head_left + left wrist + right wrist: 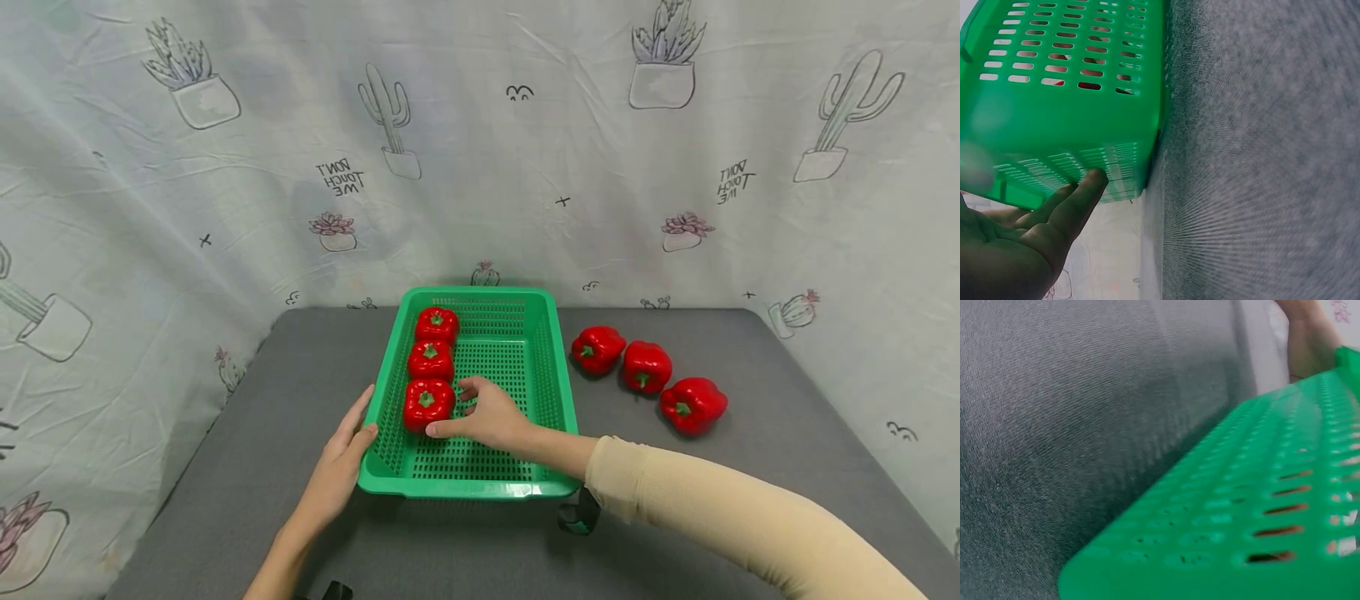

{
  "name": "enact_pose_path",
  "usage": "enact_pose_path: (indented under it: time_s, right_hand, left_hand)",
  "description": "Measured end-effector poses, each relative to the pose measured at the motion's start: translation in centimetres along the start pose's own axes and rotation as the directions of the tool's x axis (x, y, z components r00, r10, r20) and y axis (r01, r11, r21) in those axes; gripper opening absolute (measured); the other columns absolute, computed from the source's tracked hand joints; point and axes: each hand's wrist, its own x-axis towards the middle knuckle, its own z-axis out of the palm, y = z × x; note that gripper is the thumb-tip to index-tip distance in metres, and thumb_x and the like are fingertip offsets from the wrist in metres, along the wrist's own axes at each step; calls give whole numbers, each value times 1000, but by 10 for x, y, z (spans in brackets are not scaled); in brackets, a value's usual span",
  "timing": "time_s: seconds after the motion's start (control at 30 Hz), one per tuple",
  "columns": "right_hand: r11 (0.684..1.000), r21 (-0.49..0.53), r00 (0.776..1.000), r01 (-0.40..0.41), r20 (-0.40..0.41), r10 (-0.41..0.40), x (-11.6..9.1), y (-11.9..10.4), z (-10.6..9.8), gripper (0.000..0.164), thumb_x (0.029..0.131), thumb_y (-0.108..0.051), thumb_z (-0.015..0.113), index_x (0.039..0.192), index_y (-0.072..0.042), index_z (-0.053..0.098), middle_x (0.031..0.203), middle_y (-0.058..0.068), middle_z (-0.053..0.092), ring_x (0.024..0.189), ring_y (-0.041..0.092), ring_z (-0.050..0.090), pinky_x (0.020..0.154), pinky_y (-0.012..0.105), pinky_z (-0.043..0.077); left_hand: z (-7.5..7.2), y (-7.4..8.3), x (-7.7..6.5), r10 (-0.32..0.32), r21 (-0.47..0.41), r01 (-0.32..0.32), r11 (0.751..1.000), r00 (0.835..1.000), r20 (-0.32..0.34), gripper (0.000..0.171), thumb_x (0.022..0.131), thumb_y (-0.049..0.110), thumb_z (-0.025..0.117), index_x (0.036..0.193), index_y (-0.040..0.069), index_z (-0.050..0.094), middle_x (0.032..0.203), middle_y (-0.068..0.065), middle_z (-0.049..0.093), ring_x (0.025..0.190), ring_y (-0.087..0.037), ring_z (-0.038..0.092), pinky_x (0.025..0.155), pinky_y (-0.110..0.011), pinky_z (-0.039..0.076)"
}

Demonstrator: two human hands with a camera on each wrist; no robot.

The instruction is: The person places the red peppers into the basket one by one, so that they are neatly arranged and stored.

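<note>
A green perforated plastic basket (pixel 465 488) stands on a grey cloth surface. Along its left side, three red bell peppers sit in a row: a far one (pixel 437 325), a middle one (pixel 431 360) and a near one (pixel 428 405). My right hand (pixel 487 416) is inside the basket at the near pepper's right side, fingers spread and thumb tip by its lower edge. My left hand (pixel 342 457) rests against the basket's left outside, thumb at the rim. Straight fingers (pixel 1079 203) lie along the perforated wall in the left wrist view.
Right of the basket, three more red bell peppers lie on the cloth: one (pixel 598 349), another (pixel 647 367) and the rightmost (pixel 693 406). A white curtain (pixel 480 167) with cactus drawings hangs behind and at both sides.
</note>
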Motion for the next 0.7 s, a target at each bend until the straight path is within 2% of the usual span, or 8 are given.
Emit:
enact_pose_path:
  time_s: [0.07,0.17,0.27,0.37,0.47,0.57,0.63,0.7]
  right_hand:
    - [1000,11,1000,0,7,0,-6,-4,-8,85,77,-43,83,142,-2,46,125,10,56,104,24,58,78,37,52]
    - [998,33,999,44,23,-45,-19,-12,-25,76,82,-44,79,141,-7,48,129,6,55,111,26,56,81,38,51]
    - [990,35,991,134,18,-134,-37,-17,-48,66,84,-43,77,138,-16,51,131,-1,54,117,26,53,86,38,50]
    - [968,7,968,250,-20,-250,-58,-15,-73,58,86,-38,78,135,-21,53,132,-6,53,116,22,55,90,38,48]
    - [922,-33,919,386,-75,-387,-81,-7,-99,52,87,-23,78,134,-19,55,131,-4,54,114,18,56,92,40,48]
    - [851,-140,841,506,-142,-523,-99,9,-127,56,81,-7,82,131,-14,58,129,1,56,117,19,53,94,38,47]
    - [804,-271,795,530,-173,-582,-108,21,-147,61,75,-4,86,129,-13,60,128,1,57,118,18,52,95,31,46]
    - [762,-409,768,502,-194,-610,-114,33,-169,65,69,-4,90,127,-14,63,128,0,58,118,16,50,95,23,43]
  left_hand:
    - [0,0,0,-5,-2,4,1000,1000,-1,57,107,33,42,159,23,19,158,-6,23,135,-25,34,94,-19,37]
    - [0,-1,0,1,1,-1,1000,1000,-5,57,107,32,42,159,24,19,158,-5,23,136,-25,34,94,-18,37]
    - [0,-1,0,6,12,-6,1000,1000,-3,57,108,31,41,159,23,18,158,-5,22,136,-25,33,94,-17,36]
    - [1,-1,-1,-5,19,5,1000,1000,3,57,108,30,41,159,21,18,159,-6,22,137,-25,32,93,-17,36]
    - [1,0,-1,-19,6,19,1000,1000,9,57,108,30,41,159,21,18,158,-6,22,136,-26,33,93,-18,37]
    - [0,1,-1,-16,-4,16,1000,1000,13,56,108,29,40,159,22,18,159,-5,21,136,-26,32,93,-17,37]
    - [0,2,0,-6,-6,6,1000,1000,15,56,108,28,40,159,23,17,159,-5,21,136,-26,32,93,-17,37]
    - [-1,2,0,-2,-4,3,1000,1000,16,56,108,29,40,159,25,17,159,-5,21,137,-25,31,93,-17,37]
